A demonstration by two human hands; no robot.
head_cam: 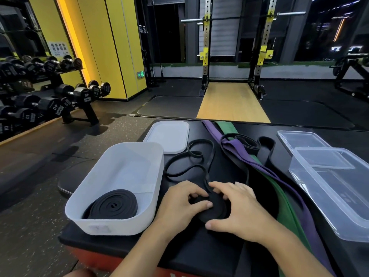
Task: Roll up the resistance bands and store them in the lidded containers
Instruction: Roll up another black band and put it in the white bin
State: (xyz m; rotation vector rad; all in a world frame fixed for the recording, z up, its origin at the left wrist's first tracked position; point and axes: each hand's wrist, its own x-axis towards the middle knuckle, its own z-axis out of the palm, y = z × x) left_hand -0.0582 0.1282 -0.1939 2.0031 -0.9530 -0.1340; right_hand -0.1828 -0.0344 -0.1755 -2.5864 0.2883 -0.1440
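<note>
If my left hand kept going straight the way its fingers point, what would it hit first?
The black band roll: the left hand grips it now, fingers aimed right. Past the roll, it would probably meet the right hand, which holds the far side.

Half-wound black coil [214, 209] lying flat, taken here as clock centre; unrolled thin tail [191, 154] looping off toward 11 o'clock. At 9 o'clock, open frosted white container [119, 224], upright, with a fully rolled black band [112, 205] flat in its near corner. At 11, further out, matching white lid [167, 136], flat, just beyond that container. From 12 round to 4, purple band [239, 148] and green band [285, 212] stretched side by side, tangled at 1 with a wide black band [265, 150]. At 3, clear container [319, 196], open, clear lid [299, 138] overlapping its far end.
</note>
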